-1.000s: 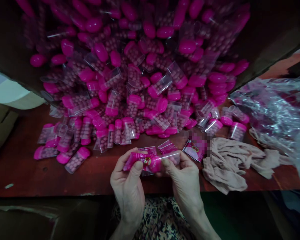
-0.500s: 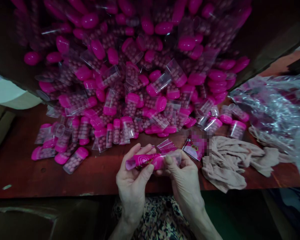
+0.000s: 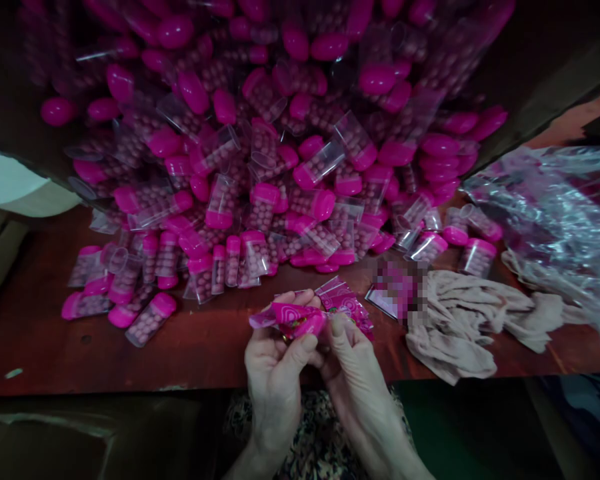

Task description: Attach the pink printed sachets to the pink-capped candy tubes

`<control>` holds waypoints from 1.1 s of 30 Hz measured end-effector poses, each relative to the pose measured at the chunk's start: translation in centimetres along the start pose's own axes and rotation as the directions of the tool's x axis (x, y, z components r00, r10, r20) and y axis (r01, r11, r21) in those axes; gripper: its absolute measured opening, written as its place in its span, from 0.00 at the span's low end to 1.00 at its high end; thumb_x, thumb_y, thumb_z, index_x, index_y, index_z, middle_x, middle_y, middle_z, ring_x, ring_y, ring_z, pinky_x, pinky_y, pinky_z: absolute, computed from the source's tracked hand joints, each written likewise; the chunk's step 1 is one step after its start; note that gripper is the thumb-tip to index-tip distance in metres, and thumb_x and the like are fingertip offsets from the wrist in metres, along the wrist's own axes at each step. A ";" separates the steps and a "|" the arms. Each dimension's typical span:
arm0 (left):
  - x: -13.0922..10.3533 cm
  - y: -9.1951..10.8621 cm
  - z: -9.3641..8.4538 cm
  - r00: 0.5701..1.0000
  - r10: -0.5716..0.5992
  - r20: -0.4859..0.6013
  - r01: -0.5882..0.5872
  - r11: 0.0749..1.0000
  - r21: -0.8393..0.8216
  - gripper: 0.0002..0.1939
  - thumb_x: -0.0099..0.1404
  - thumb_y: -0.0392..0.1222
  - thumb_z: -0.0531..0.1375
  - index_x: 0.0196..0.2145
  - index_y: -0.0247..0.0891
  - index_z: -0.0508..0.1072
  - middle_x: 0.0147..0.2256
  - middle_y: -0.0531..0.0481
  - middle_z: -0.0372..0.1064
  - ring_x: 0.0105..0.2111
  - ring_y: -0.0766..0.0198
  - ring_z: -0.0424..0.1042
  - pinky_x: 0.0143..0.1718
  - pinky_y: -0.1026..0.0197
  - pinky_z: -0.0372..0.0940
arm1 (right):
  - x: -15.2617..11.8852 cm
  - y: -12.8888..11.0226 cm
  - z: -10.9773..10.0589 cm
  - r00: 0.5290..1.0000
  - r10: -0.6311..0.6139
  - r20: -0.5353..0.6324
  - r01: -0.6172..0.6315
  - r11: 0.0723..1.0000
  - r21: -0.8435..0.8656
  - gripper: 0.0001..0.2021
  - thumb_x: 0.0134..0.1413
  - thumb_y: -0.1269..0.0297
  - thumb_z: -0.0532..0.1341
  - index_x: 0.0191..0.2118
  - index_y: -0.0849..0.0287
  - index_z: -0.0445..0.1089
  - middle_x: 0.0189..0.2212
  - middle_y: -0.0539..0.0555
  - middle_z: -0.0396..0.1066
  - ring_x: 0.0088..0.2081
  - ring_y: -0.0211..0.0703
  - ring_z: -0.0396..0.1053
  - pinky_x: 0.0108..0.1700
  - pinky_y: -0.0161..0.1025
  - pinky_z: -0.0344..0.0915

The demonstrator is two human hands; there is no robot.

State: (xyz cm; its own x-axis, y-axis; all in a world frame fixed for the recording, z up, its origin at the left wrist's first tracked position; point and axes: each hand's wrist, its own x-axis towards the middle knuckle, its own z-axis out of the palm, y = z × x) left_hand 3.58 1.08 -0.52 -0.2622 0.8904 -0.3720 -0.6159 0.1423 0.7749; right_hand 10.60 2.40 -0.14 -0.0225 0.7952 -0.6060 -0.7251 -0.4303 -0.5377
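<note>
Close together over the table's front edge, my hands meet around one small tube with a pink cap (image 3: 313, 325). My left hand (image 3: 274, 380) is closed, thumb on top, on a pink printed plastic sleeve (image 3: 287, 315) that lies loosely around the cap end. The fingers of my right hand (image 3: 355, 380) pinch the other end of the tube, where its clear body is mostly hidden. Just behind my right fingers lie flat pink printed sleeves (image 3: 347, 300). Farther right is another printed pink stack (image 3: 387, 293), partly blurred out.
A large heap of clear tubes with pink caps (image 3: 265, 207), filled with small pink balls, covers the back of the red-brown table (image 3: 205, 353). To the right are a crumpled beige cloth (image 3: 455, 320) and clear plastic bags (image 3: 555, 213). A pale rounded object (image 3: 20, 190) stands at left.
My hands have drawn closer together, the left moving right. The sleeve, tightly rolled around the tube before, now looks looser and crumpled. More of the flat sleeves behind shows.
</note>
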 end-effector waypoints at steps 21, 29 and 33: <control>-1.0 0.9 -0.3 0.963 -0.262 -0.062 0.256 0.963 -0.089 0.06 0.54 0.39 0.65 0.31 0.36 0.76 0.23 0.51 0.71 0.18 0.76 0.60 0.18 0.75 0.56 | -1.2 2.9 0.0 0.946 -0.314 0.074 0.314 0.842 -0.439 0.19 0.54 0.45 0.54 0.27 0.58 0.61 0.17 0.44 0.60 0.15 0.29 0.54 0.14 0.26 0.55; 0.0 3.0 -1.7 0.979 -0.187 -0.085 0.187 0.982 -0.004 0.09 0.54 0.44 0.64 0.29 0.36 0.75 0.27 0.50 0.72 0.17 0.73 0.62 0.13 0.72 0.57 | -1.7 1.8 0.2 0.921 -0.156 0.358 0.344 0.760 -0.552 0.15 0.60 0.51 0.50 0.34 0.57 0.64 0.20 0.47 0.63 0.19 0.32 0.59 0.20 0.29 0.58; 0.3 3.4 -1.8 0.983 -0.169 -0.075 0.170 0.985 0.017 0.08 0.56 0.43 0.63 0.31 0.35 0.75 0.29 0.49 0.72 0.16 0.76 0.59 0.16 0.72 0.62 | -2.0 1.2 -0.1 0.889 -0.141 0.436 0.423 0.621 -0.660 0.12 0.62 0.58 0.50 0.43 0.56 0.66 0.22 0.47 0.65 0.20 0.33 0.62 0.24 0.31 0.61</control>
State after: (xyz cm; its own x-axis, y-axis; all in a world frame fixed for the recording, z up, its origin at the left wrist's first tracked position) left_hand 0.11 1.03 1.10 -0.2097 0.8186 -0.5348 -0.6392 0.2991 0.7085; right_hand 9.87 0.22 0.37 -0.2179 0.9538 -0.2066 -0.0058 -0.2130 -0.9770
